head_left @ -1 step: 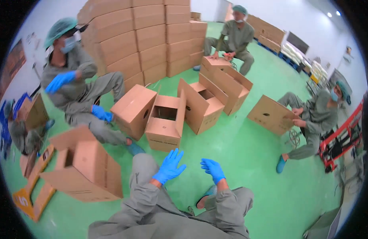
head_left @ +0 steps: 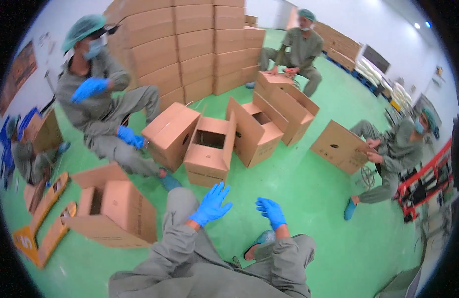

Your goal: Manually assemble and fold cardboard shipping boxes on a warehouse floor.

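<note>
Blue gloves are worn on both hands, and nothing is held in either. The left hand (head_left: 211, 204) is raised over the left knee with its fingers spread wide; the right hand (head_left: 271, 212) is lifted beside it, fingers loosely curled and empty. Nearest to them, just ahead on the green floor (head_left: 314, 198), an open cardboard box (head_left: 209, 151) is seen lying with its flaps out, apart from both hands. A closed carton (head_left: 171, 134) is set against its left side, and another open box (head_left: 257, 131) against its right. A larger open carton (head_left: 113, 213) is placed at the left knee. Seated co-workers with cartons are ranged around, before a stacked wall of boxes (head_left: 190, 44).
</note>
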{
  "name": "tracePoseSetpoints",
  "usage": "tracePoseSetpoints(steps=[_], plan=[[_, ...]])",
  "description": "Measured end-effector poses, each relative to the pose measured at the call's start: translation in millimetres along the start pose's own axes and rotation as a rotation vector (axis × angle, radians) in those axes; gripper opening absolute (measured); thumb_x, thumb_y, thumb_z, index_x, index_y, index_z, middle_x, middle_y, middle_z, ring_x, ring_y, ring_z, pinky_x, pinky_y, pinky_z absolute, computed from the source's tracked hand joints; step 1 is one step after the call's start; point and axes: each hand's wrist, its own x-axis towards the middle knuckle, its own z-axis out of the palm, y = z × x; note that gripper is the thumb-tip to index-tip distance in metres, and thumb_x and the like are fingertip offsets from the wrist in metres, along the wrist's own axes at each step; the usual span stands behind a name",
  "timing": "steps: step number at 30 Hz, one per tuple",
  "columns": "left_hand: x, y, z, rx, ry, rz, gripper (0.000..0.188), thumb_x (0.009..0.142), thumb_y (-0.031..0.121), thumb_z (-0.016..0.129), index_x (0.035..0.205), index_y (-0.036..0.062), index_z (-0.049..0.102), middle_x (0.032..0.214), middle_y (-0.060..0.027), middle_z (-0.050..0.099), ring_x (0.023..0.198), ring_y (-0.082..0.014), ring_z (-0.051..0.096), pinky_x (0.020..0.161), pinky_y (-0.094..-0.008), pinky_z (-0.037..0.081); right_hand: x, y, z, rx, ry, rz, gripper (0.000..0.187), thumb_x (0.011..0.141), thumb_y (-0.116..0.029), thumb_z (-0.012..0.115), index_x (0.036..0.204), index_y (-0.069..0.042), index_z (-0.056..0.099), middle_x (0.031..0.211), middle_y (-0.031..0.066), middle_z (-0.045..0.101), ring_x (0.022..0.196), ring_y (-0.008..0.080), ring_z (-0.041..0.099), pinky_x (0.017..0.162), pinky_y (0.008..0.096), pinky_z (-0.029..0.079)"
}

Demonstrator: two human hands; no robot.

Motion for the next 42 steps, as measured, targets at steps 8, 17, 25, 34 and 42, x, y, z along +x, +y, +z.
tracePoseSetpoints(steps=[8, 17, 25, 34, 42], plan=[[-13, -8, -37, -0.143, -0.051, -0.086, 0.053, 0.084, 0.042, 0.05, 0.123, 0.0061, 0.047, 0.125, -0.0184, 0.047, 0.114, -0.0315, 0.046, 0.098, -0.0391, 0.035, -36, -21, -64, -0.168, 0.159, -0.168, 0.035, 0.088, -0.032, 0.049, 0.112, -0.009, 0.057, 0.1, 0.0057, 0.062, 0.083, 0.0125, 0.058, 0.067, 0.0261, 0.042], [-45, -1, -4, 0.229, -0.669, -0.121, 0.035, 0.07, 0.038, 0.051, 0.077, 0.0065, 0.064, 0.077, -0.0143, 0.063, 0.072, -0.0336, 0.06, 0.062, -0.0465, 0.046, -4, 42, -58, -0.662, -0.197, -0.063, 0.042, 0.085, -0.019, 0.053, 0.121, 0.001, 0.049, 0.105, 0.0118, 0.059, 0.084, 0.0179, 0.057, 0.076, 0.0297, 0.046], [-58, 4, 57, 0.139, -0.771, -0.111, 0.026, 0.067, 0.03, 0.054, 0.08, 0.0129, 0.068, 0.081, -0.01, 0.065, 0.074, -0.0285, 0.062, 0.058, -0.0425, 0.047, 22, 49, -37, -0.682, -0.225, -0.079, 0.039, 0.087, -0.019, 0.05, 0.12, 0.001, 0.049, 0.098, 0.0105, 0.059, 0.081, 0.0165, 0.056, 0.074, 0.0293, 0.046], [-56, 0, 84, 0.108, -0.843, -0.078, 0.023, 0.063, 0.025, 0.056, 0.08, 0.0153, 0.069, 0.081, -0.0075, 0.066, 0.072, -0.0264, 0.062, 0.054, -0.0418, 0.046, 35, 47, -12, -0.712, -0.28, -0.053, 0.04, 0.086, -0.019, 0.052, 0.12, 0.001, 0.049, 0.103, 0.0117, 0.059, 0.084, 0.0177, 0.058, 0.073, 0.0297, 0.047], [-59, 7, 95, 0.107, -0.821, 0.007, 0.026, 0.063, 0.026, 0.054, 0.075, 0.0083, 0.067, 0.075, -0.0125, 0.064, 0.068, -0.0307, 0.061, 0.054, -0.0441, 0.046, 61, 86, -34, -0.805, -0.242, -0.191, 0.039, 0.084, -0.019, 0.053, 0.119, 0.0, 0.051, 0.101, 0.0119, 0.06, 0.081, 0.0166, 0.058, 0.072, 0.0291, 0.048]])
